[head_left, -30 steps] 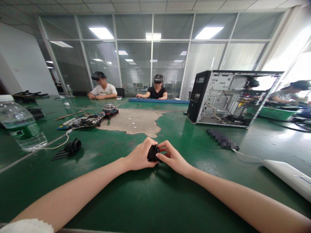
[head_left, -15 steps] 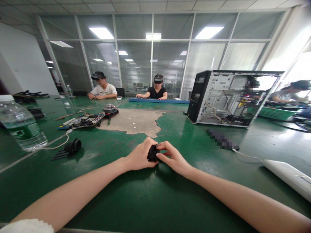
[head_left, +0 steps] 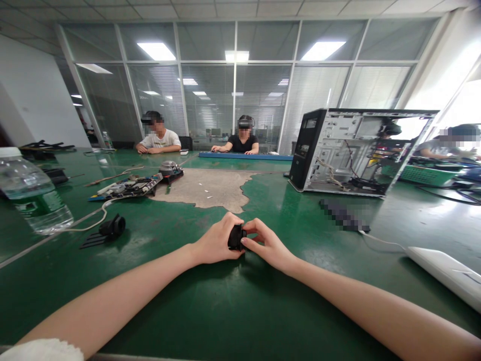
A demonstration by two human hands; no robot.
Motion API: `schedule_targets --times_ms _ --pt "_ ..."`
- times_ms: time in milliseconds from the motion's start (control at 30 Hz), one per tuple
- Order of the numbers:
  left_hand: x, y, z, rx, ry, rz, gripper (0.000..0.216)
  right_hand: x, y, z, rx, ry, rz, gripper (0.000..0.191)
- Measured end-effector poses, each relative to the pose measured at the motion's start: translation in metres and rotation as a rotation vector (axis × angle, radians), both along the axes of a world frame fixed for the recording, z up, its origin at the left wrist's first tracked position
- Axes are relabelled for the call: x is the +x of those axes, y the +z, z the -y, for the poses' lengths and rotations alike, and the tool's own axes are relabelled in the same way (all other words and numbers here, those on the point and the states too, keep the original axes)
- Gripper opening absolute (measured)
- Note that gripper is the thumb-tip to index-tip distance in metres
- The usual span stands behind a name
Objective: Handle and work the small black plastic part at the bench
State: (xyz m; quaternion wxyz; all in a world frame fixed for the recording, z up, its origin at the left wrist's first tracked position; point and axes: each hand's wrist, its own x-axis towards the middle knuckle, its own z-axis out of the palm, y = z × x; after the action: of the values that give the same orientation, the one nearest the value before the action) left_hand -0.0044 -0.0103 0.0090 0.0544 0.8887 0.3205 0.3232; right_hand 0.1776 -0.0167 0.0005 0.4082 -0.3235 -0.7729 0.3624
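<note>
A small black plastic part is held between my two hands above the green table; its exact kind is too small to make out. My left hand wraps round it from the left, thumb and fingers closed on its edges. From the right, my right hand pinches the part's right side between thumb and fingertips. Another black plastic piece, with a round end and flat prongs, lies to the left of my hands. Fingers hide much of the held part.
An open computer case stands at back right. A phone-like dark object is cabled to a white power bank. On the left are a water bottle and a circuit board. Two people sit across the table; others are at right.
Almost nothing differs. My right fingertips have shifted very slightly on the black part, while my left hand keeps its place.
</note>
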Motion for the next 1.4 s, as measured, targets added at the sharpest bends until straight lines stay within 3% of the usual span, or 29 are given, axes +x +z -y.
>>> schedule_targets --times_ms 367,667,867,1100,1333,1400 --pt "0.0009 0.0012 0.0009 0.001 0.001 0.0 0.054 -0.0009 -0.0025 -0.0036 -0.148 0.038 -0.031 0.022" --pt "0.0005 -0.0002 -0.0001 -0.006 0.006 0.017 0.054 0.0008 -0.0001 0.0011 0.156 -0.019 0.026 0.013" --pt "0.001 0.0008 0.0006 -0.003 0.004 0.012 0.053 -0.0013 0.0002 -0.0003 -0.012 -0.038 0.007 0.02" --pt "0.0014 0.0012 0.0006 -0.004 0.008 0.014 0.054 -0.0017 -0.0001 0.0014 -0.112 0.06 -0.031 0.018" --pt "0.001 0.0005 0.0006 -0.014 0.011 0.015 0.055 0.0003 -0.0007 0.002 0.151 0.016 0.018 0.019" --pt "0.001 0.0002 0.0006 -0.014 0.011 0.022 0.055 0.0004 -0.001 0.0017 0.164 0.01 0.025 0.019"
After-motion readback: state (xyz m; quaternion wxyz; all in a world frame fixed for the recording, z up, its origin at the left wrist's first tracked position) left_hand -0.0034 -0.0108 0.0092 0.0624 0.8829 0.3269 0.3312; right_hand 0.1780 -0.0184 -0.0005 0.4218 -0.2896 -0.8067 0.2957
